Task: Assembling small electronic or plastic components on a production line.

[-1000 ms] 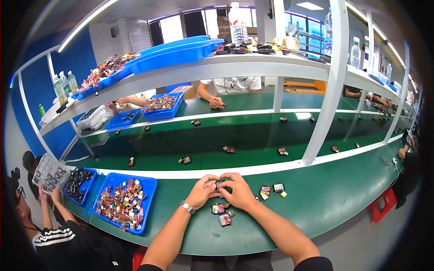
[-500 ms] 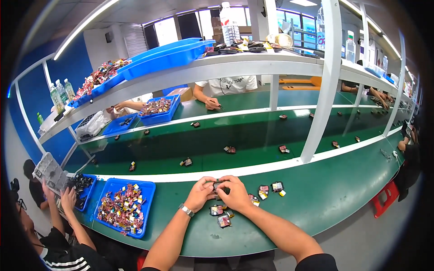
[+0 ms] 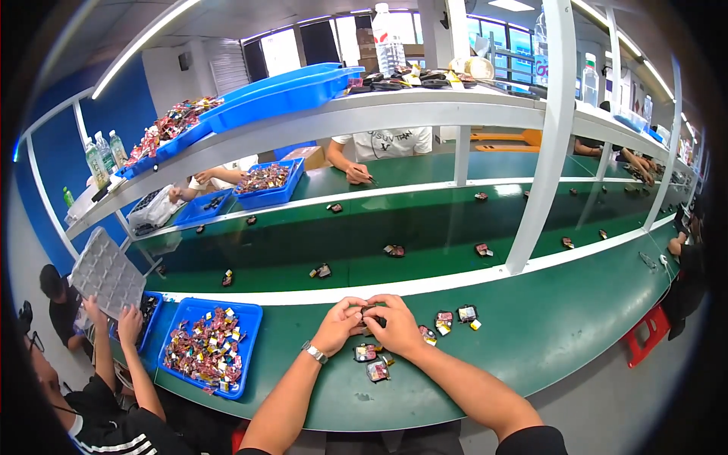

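Both my hands meet over the green bench, fingers pinched round one small dark electronic assembly [image 3: 369, 312], mostly hidden by the fingertips. My left hand [image 3: 338, 329], a metal watch at its wrist, grips its left side. My right hand [image 3: 394, 329] holds it from the right. Just below them lie two similar black-cased assemblies [image 3: 377, 370] with pinkish boards. Several more, with white and yellow tabs [image 3: 467, 313], lie right of my right hand. A blue tray [image 3: 255, 334] left of my left hand holds a heap of small red circuit boards with yellow and white parts.
Beyond a white rail [image 3: 303, 291], a dark green conveyor belt [image 3: 440, 265] carries spaced assemblies. A white post [image 3: 540, 167] and a shelf [image 3: 425, 108] with blue trays and bottles stand over it. At left a co-worker holds a grey compartment tray [image 3: 106, 269] above a blue bin.
Assemblies on the belt have shifted slightly right. The co-worker at left has raised and tilted the grey compartment tray. My hands stay nearly in place.
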### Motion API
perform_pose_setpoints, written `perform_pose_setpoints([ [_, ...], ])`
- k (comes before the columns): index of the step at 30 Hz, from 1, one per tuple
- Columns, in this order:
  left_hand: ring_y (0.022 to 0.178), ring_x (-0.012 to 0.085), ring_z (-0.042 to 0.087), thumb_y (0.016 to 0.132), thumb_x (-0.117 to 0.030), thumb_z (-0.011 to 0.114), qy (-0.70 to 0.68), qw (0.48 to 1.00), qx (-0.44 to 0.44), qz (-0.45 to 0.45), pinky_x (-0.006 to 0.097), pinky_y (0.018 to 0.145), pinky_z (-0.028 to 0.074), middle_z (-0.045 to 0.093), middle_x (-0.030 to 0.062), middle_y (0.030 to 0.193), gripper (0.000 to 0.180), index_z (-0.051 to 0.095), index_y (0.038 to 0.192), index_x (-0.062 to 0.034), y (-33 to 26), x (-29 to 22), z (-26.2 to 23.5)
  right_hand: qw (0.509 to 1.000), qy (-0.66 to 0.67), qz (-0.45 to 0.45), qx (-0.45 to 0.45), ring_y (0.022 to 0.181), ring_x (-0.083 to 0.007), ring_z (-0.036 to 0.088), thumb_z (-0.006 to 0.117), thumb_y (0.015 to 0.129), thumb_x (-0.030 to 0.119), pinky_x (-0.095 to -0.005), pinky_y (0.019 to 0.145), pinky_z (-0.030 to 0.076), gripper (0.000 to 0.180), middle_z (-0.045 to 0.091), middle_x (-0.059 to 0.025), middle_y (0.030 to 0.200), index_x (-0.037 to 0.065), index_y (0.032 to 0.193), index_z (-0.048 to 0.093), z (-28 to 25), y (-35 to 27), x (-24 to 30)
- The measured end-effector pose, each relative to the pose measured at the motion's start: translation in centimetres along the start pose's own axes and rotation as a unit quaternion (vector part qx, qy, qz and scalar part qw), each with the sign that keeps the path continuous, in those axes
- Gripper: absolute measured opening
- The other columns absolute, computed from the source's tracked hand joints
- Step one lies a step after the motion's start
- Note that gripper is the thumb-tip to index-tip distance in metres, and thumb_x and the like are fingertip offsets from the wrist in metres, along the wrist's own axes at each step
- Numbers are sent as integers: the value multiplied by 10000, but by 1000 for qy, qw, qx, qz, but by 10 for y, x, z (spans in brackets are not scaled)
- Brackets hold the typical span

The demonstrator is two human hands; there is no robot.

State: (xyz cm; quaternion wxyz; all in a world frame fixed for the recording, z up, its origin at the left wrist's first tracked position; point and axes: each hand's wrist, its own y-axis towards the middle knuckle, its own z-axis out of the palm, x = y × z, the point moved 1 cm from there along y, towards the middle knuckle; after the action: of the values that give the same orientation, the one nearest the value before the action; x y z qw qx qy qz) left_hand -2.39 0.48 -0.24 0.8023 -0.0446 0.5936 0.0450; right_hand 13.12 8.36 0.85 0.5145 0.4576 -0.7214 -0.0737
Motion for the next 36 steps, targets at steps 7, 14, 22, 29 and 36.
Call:
perform_pose_setpoints([
  [7,1010,131,607,989,-71,470,-5,1000,1,-4,287,843,516,632,83,1144,206,480,1195,-65,0,1,-2,1000,1,-8,9,1106,-292,547,707,786,121,-393,944,453,121,621,-78,1144,80,899,722,-2,1,0],
  [14,1059,159,605,982,-44,472,-16,999,12,25,308,890,514,612,116,1206,202,475,1183,-57,-1,2,-6,999,12,-41,3,1142,-297,525,676,777,80,-394,957,461,170,606,-84,1179,76,940,723,2,1,6],
  [22,1110,203,600,945,-93,586,-59,998,15,20,332,915,514,586,135,1264,252,476,1171,-81,-1,1,-1,1000,22,-14,-16,1170,-319,509,670,760,66,-411,982,446,198,593,-105,1200,69,952,719,2,-2,1],
  [29,1071,182,612,975,-39,494,-36,999,-7,38,332,903,522,610,129,1205,219,474,1192,-66,0,2,-5,998,28,-59,-9,1190,-333,497,658,786,69,-411,1009,422,198,586,-125,1209,66,976,714,0,5,8],
  [36,1058,191,613,970,-36,492,-47,998,-29,26,350,897,529,614,124,1170,230,454,1195,-59,0,2,-3,997,-20,-57,-41,1006,-282,559,707,761,34,-376,830,491,161,600,-87,1052,57,920,688,-3,8,9],
])
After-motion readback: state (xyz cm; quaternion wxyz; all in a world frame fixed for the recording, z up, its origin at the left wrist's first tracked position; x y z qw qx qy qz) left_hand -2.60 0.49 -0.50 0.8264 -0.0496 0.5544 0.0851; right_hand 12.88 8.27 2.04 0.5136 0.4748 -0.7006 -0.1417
